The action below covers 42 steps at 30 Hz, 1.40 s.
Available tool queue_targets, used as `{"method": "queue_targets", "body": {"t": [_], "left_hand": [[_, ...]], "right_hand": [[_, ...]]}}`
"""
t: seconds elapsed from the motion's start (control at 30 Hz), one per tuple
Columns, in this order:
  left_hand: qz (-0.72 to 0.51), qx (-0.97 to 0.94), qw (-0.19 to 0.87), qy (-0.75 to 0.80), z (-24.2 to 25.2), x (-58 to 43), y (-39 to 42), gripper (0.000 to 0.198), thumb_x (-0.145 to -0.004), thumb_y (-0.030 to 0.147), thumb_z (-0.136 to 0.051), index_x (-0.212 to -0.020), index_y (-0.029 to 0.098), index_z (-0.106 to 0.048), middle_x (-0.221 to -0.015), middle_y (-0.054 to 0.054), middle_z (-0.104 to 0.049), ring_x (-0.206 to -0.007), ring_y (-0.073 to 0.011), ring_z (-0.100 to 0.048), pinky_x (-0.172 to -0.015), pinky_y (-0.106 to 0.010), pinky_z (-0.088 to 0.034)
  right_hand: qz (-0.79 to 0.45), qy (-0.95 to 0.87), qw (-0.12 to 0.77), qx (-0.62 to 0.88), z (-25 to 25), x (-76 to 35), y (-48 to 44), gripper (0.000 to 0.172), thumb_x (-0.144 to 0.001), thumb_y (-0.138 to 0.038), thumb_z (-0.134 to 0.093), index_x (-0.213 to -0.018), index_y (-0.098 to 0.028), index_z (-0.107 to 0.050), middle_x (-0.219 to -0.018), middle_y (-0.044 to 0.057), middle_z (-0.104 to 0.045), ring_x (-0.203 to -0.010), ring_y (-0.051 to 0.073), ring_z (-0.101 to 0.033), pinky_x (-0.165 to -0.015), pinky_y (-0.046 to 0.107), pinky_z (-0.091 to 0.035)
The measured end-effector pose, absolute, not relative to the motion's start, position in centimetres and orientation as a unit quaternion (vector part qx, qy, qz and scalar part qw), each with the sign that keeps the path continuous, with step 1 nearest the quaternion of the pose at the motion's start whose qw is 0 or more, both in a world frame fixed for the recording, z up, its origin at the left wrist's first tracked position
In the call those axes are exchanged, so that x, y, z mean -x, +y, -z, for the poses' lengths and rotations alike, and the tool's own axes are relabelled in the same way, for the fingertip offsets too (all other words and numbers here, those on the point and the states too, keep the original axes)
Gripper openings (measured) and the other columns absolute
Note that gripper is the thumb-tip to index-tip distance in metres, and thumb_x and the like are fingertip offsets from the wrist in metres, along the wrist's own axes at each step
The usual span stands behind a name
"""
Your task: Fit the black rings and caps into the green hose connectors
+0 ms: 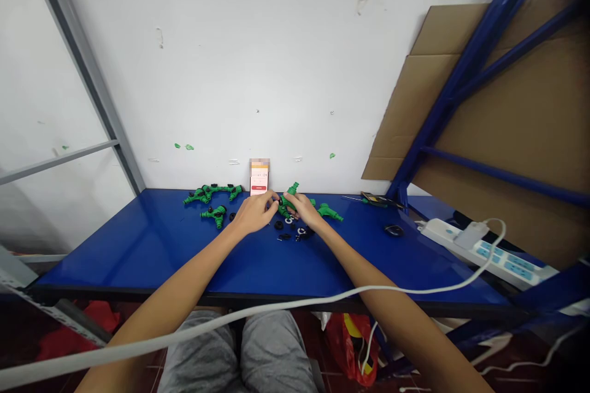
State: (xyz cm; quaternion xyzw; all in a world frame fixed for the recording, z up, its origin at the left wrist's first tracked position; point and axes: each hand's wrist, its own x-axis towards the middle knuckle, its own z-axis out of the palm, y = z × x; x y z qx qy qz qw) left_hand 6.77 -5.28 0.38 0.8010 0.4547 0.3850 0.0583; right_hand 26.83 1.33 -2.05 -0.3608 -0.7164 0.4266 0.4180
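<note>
Both my hands meet near the back of a blue table (pixel 161 252). My right hand (pixel 306 209) is closed around a green plastic pipe fitting (pixel 290 191) whose end sticks up above my fingers. My left hand (pixel 255 210) pinches a small dark part against that fitting. Small black rings (pixel 282 230) lie on the table just in front of my hands. Another green fitting (pixel 330 212) lies right of my right hand. Several more green fittings (pixel 212 194) lie to the left by the wall.
A phone (pixel 259 177) leans upright against the white wall behind my hands. A white power strip (pixel 488 250) with a plugged cable sits at the right. A white cable (pixel 276 310) crosses over my forearms. Blue shelf struts and cardboard (pixel 507 110) stand at the right.
</note>
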Motion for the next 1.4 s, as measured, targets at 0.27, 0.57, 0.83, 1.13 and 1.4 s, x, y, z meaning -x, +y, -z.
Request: {"method": "queue_targets", "body": {"t": [0.27,0.57,0.83,1.13,1.4], "left_hand": [[-0.383,-0.802,0.029,0.458,-0.6,-6.2,-5.0,0.026,-0.105,0.031,-0.048,-0.095,0.022,-0.071,-0.084,-0.003,-0.074,-0.073,-0.0196,-0.065,-0.066,-0.029,-0.042],[-0.408,-0.791,0.038,0.455,-0.1,-5.5,-4.3,0.028,-0.106,0.031,-0.046,-0.101,0.021,-0.071,-0.096,-0.005,-0.076,-0.083,-0.0212,-0.067,-0.075,-0.029,-0.045],[-0.409,-0.791,0.049,0.453,0.3,-5.5,-3.9,0.024,-0.105,0.03,-0.048,-0.105,0.021,-0.071,-0.097,-0.005,-0.075,-0.084,-0.021,-0.067,-0.077,-0.031,-0.048],[-0.375,-0.83,0.109,0.399,0.9,-5.5,-3.3,0.04,-0.097,0.046,-0.065,-0.126,0.019,-0.063,-0.114,-0.008,-0.07,-0.091,-0.022,-0.066,-0.08,-0.034,-0.053],[-0.434,-0.793,0.154,0.4,1.5,-5.8,-2.7,0.035,-0.1,0.045,-0.063,-0.124,0.02,-0.065,-0.103,-0.006,-0.074,-0.087,-0.0194,-0.07,-0.079,-0.032,-0.056]], "right_hand": [[-0.177,-0.822,0.388,0.377,2.7,-25.9,1.1,0.043,-0.097,-0.055,-0.061,-0.071,-0.023,-0.054,-0.061,-0.001,-0.056,-0.059,0.018,-0.049,-0.061,0.029,-0.03],[-0.18,-0.809,0.419,0.371,2.5,-25.8,0.7,0.032,-0.094,-0.046,-0.07,-0.074,-0.023,-0.058,-0.063,-0.002,-0.055,-0.058,0.018,-0.047,-0.062,0.028,-0.029],[-0.212,-0.81,0.42,0.351,2.5,-25.5,0.4,0.025,-0.093,-0.046,-0.072,-0.083,-0.023,-0.066,-0.07,0.0,-0.066,-0.063,0.02,-0.055,-0.063,0.027,-0.031],[-0.334,-0.756,0.438,0.355,2.3,-25.6,0.1,0.061,-0.102,-0.067,-0.049,-0.062,-0.022,-0.052,-0.05,-0.001,-0.053,-0.045,0.014,-0.047,-0.055,0.028,-0.038],[-0.487,-0.67,0.467,0.31,2.9,-25.2,0.8,0.056,-0.093,-0.072,-0.06,-0.071,-0.021,-0.053,-0.056,-0.002,-0.051,-0.043,0.01,-0.043,-0.04,0.023,-0.034]]}}
